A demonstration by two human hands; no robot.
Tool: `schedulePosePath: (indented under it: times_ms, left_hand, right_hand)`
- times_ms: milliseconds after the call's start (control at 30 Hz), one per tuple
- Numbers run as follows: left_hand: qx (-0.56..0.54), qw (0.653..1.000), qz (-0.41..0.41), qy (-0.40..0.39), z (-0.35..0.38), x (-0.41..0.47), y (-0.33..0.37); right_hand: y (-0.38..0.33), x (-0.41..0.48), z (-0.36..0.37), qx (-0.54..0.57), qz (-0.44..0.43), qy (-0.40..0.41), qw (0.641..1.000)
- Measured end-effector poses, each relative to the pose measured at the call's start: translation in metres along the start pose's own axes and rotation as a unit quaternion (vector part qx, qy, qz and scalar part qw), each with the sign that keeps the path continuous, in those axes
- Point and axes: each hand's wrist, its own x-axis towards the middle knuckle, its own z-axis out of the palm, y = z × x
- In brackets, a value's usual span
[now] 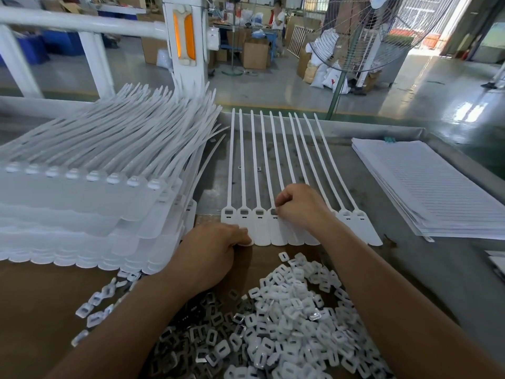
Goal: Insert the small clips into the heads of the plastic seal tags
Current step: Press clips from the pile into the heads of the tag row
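A row of white plastic seal tags (278,233) is laid flat on the grey desk (410,283), the long straps pointing away and the broad rounded ends turned toward the person. Their heads, each with a rectangular slot, are lined up close side by side. The right hand (299,207) is placed over the middle of the row, and its fingers (281,201) are curled and drawn together in a pinch at the slotted head of the fourth tag from the left. Whether a clip is caught between the fingertips cannot be told, as the spot is covered. The left hand (216,248) is set on the near ends of the leftmost tags, its fingers (240,233) bent with the tips on the plastic; it cannot be told whether the tags are gripped or only pressed down. Just nearer than the row, a loose heap of small white square plastic clips (295,318) is spread on a brown cardboard sheet (41,302), and darker, metallic-looking square clips (196,340) are mixed in at its left side. To the left, a tall stack of translucent seal tags (82,209) is piled, its straps fanned toward the far edge. To the right, well apart from the row, a stack of white lined sheets (426,187) is kept on the desk. Beyond the desk, a white post with orange reflectors (184,36) and a wire-guarded standing fan (382,36) are seen.
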Motion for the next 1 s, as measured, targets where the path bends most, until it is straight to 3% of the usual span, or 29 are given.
schedulePosePath:
  times_ms: [267,533,700,800,1000]
  left_hand:
    - [0.000,1.000,0.002,0.000,0.001,0.000,-0.001]
    - [-0.001,1.000,-0.001,-0.003,0.001,0.001,-0.002]
    - [-0.017,1.000,-0.011,0.007,0.002,0.001,-0.001]
    - [-0.044,0.998,-0.032,0.009,0.000,0.001,0.000]
    - [-0.084,0.994,-0.061,0.046,0.004,0.004,-0.002]
  right_hand:
    - [0.001,-0.005,-0.008,0.033,-0.034,-0.037,0.998]
    - [0.003,-0.013,-0.014,-0.037,-0.085,-0.069,0.993]
    - [-0.013,-0.037,-0.026,0.011,-0.128,-0.064,0.990]
    - [-0.034,-0.071,-0.033,0.022,-0.198,-0.126,0.972]
    - [-0.062,-0.117,-0.015,-0.085,-0.301,-0.244,0.918]
